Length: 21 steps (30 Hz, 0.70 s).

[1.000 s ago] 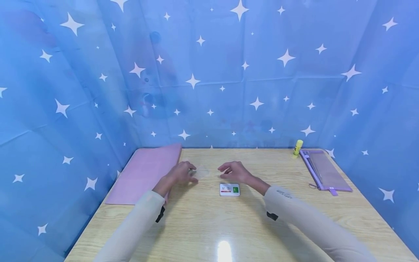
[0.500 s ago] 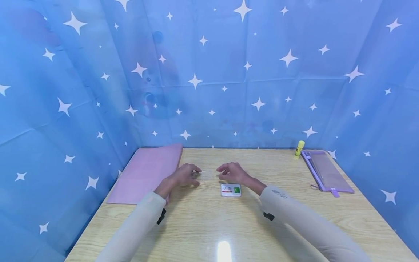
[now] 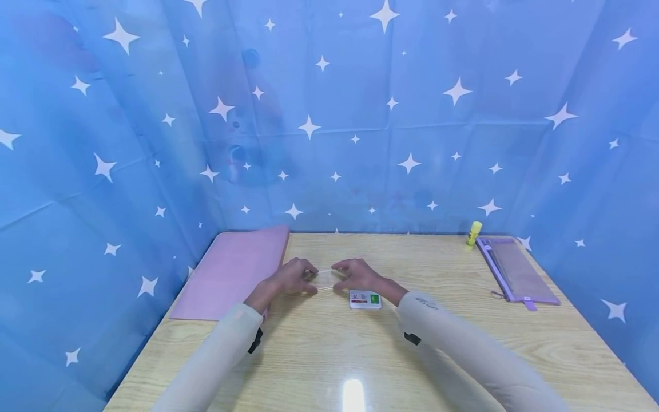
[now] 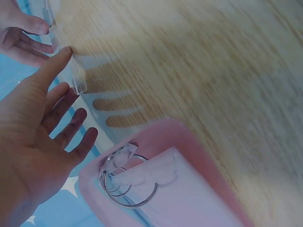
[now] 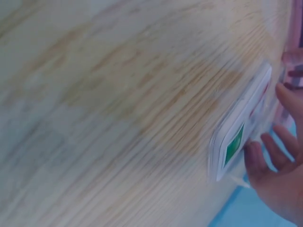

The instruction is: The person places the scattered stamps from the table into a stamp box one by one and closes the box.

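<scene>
Between my two hands is a clear, thin plastic cover point(image 3: 325, 279), see-through with bright edges, held just above the table. My left hand point(image 3: 292, 276) pinches its left end between thumb and fingers; in the left wrist view the thumb lies on the near edge of the clear cover point(image 4: 78, 78). At the other end my right hand point(image 3: 360, 274) grips it with thumb and forefinger. Just below the right hand a small flat white box point(image 3: 365, 299) with a green square and red print lies on the table, its side visible in the right wrist view.
A pink ring binder point(image 3: 231, 274) lies to the left, its metal rings point(image 4: 130, 189) seen in the left wrist view. At the back right stand a yellow glue stick point(image 3: 473, 233) and, lying flat, a purple zip pouch point(image 3: 520, 272). Blue starry curtains surround the wooden table point(image 3: 309, 355).
My right hand has moved left and closed on the free end of the clear cover. The left hand has kept its hold, and the cover now spans both hands.
</scene>
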### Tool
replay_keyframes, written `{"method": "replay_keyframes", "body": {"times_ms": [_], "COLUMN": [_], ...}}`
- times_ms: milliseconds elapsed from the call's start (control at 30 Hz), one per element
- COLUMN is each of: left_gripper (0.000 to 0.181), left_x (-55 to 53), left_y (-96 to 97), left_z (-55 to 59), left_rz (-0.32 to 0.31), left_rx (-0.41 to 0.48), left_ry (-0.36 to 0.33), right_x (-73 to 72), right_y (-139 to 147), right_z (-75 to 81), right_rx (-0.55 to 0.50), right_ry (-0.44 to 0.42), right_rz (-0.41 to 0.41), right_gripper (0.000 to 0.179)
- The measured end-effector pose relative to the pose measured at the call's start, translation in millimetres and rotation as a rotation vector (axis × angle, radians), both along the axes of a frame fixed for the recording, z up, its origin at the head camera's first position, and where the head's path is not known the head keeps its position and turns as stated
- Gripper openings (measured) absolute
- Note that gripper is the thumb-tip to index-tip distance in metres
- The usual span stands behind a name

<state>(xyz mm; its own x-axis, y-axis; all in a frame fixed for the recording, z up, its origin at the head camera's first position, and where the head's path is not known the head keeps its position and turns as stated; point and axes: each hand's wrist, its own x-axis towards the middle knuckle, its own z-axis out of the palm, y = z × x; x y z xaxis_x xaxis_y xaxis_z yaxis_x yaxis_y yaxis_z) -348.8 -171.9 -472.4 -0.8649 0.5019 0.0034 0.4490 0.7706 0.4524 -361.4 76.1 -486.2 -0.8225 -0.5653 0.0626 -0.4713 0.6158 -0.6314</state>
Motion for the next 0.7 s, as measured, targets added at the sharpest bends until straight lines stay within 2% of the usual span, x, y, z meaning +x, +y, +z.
{"method": "replay_keyframes", "body": {"times_ms": [67,233,400,700], "left_gripper": [0.054,0.053,0.054,0.053], "left_x": [0.1,1.8,3.7,3.3], "left_y": [0.0,-0.5,-1.1,5.1], "left_z": [0.1,0.8,1.2,6.5], "left_rz": [-0.003,-0.015,-0.014,-0.058], "left_rx": [0.005,0.016,0.027,0.036], "left_ry": [0.000,-0.001,-0.015,-0.019], "right_x": [0.3,0.7,0.6,2.9], "right_y": [-1,-2,0,10], "right_z": [0.7,0.2,-1.2,8.0], "right_rx": [0.013,0.044,0.065,0.083], "right_ry": [0.004,0.079,0.131,0.101], "right_rz": [0.021,0.102,0.142,0.135], "right_gripper": [0.060,0.051,0.043,0.044]}}
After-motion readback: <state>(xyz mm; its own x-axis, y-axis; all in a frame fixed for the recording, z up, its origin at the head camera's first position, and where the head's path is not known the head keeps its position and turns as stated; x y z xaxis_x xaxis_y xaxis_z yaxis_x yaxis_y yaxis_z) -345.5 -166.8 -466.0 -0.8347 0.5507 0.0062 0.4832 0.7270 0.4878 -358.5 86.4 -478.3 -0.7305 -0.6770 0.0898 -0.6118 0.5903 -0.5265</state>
